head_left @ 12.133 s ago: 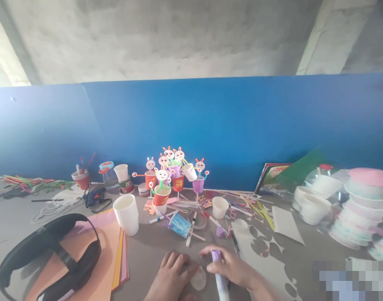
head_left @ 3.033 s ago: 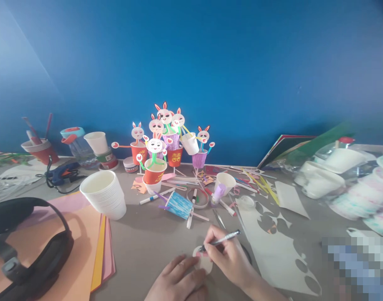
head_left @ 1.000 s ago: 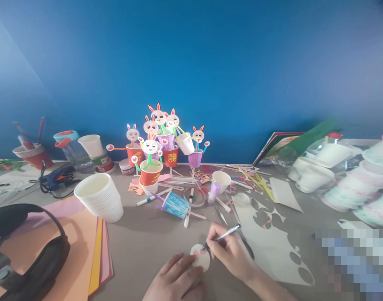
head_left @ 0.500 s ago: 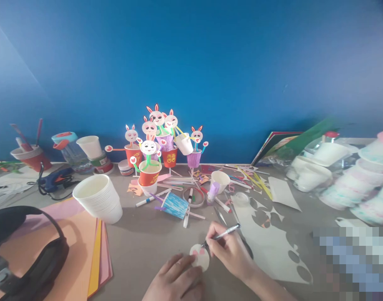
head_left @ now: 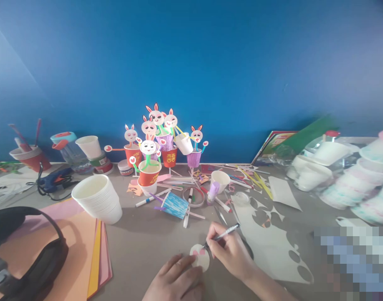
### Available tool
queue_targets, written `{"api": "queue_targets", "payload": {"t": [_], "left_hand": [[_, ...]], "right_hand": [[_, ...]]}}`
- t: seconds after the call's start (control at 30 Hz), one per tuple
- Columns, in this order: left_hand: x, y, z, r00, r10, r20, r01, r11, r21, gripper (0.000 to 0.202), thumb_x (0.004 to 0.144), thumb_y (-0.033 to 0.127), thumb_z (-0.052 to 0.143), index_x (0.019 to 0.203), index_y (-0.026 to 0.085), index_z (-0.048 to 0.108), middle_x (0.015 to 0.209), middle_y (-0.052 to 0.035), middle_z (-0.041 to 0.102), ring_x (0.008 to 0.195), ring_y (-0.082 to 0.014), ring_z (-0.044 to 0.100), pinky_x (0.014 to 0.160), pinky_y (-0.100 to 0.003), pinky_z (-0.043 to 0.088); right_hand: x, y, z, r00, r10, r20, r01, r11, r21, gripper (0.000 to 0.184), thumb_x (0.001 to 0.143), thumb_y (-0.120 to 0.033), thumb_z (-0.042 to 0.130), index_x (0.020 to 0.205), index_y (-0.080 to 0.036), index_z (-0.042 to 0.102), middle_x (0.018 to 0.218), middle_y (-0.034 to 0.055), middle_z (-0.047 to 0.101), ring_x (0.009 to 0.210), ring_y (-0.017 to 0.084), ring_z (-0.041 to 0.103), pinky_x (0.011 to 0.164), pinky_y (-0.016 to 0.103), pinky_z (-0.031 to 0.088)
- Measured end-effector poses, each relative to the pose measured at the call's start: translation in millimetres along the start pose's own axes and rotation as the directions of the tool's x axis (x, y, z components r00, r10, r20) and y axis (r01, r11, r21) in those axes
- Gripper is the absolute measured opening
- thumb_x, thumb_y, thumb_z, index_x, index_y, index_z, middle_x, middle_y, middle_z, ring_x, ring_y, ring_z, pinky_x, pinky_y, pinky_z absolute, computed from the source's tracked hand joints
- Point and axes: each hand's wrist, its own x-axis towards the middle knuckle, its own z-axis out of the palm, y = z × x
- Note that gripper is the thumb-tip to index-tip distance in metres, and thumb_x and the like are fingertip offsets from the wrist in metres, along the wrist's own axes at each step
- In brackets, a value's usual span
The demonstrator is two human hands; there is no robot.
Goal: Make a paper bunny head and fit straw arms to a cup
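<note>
A small round white paper disc with pink patches near its top lies on the grey table. My left hand rests on the disc's left edge, fingers stretched out and pressing it down. In my right hand is a silver-grey pen, gripped near its tip, which touches or hovers just over the upper right of the disc. Dark scissors are partly hidden behind that hand. Beyond it lies a blue-streaked paper cup on its side.
Rabbit-faced paper cup figures stand at the back. At left are stacked white cups, coloured paper and black headphones. White cut-out card lies right, near stacked painted cups. Markers and scraps litter the middle.
Hardly anything differs. The pen and my right hand stay at the disc with at most a tiny shift, and my left hand keeps its place.
</note>
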Motion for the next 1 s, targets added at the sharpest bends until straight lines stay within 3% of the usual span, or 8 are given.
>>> {"api": "queue_targets", "payload": {"t": [0.2, 0.47, 0.7, 0.9, 1.0], "left_hand": [[0, -1, -2.6, 0.998, 0.047, 0.048, -0.048, 0.999, 0.01, 0.019, 0.101, 0.021, 0.053, 0.092, 0.025, 0.07, 0.105, 0.0055, 0.077, 0.11, -0.0139, 0.069, 0.111, -0.027, 0.045], [-1, -7, -10.8, 0.984, 0.075, 0.16, -0.081, 0.996, 0.033, 0.028, 0.105, 0.024, 0.044, 0.101, 0.027, 0.071, 0.112, 0.0018, 0.075, 0.11, -0.0135, 0.069, 0.104, -0.026, 0.051], [-1, -4, -6.2, 0.996, 0.046, 0.079, -0.047, 0.999, 0.007, 0.033, 0.106, 0.024, 0.041, 0.093, 0.026, 0.071, 0.108, 0.0069, 0.077, 0.11, -0.0133, 0.069, 0.108, -0.027, 0.048], [-3, -3, 1.3, 0.999, 0.035, 0.014, -0.036, 0.999, 0.021, 0.027, 0.104, 0.024, 0.048, 0.09, 0.026, 0.071, 0.106, 0.0045, 0.076, 0.108, -0.0123, 0.069, 0.108, -0.026, 0.047], [-3, -3, 1.9, 0.999, 0.044, -0.007, -0.044, 0.999, 0.01, 0.027, 0.103, 0.023, 0.048, 0.089, 0.026, 0.071, 0.104, 0.0056, 0.077, 0.108, -0.0126, 0.069, 0.109, -0.026, 0.047]], "right_hand": [[1, -1, 0, 0.999, -0.011, -0.043, 0.01, 0.999, -0.04, 0.014, 0.081, -0.02, 0.049, 0.069, -0.024, 0.044, 0.051, -0.0085, 0.043, 0.047, 0.012, 0.046, 0.047, 0.022, 0.032], [0, 0, 0, 0.999, 0.005, -0.044, -0.006, 0.999, -0.038, 0.014, 0.079, -0.02, 0.048, 0.067, -0.025, 0.041, 0.051, -0.0091, 0.039, 0.045, 0.011, 0.043, 0.044, 0.022, 0.027], [1, 1, 1, 1.0, 0.006, -0.026, -0.008, 0.998, -0.055, 0.014, 0.079, -0.02, 0.047, 0.069, -0.025, 0.041, 0.05, -0.009, 0.04, 0.045, 0.011, 0.043, 0.044, 0.022, 0.028], [0, 1, 0, 0.992, -0.03, -0.122, 0.029, 0.999, -0.015, 0.015, 0.08, -0.019, 0.048, 0.067, -0.024, 0.042, 0.052, -0.0087, 0.039, 0.045, 0.011, 0.041, 0.044, 0.022, 0.029], [-1, 1, -1, 0.993, -0.041, -0.114, 0.041, 0.999, 0.0, 0.016, 0.081, -0.02, 0.049, 0.067, -0.024, 0.042, 0.053, -0.0088, 0.039, 0.046, 0.011, 0.041, 0.045, 0.022, 0.03]]}}
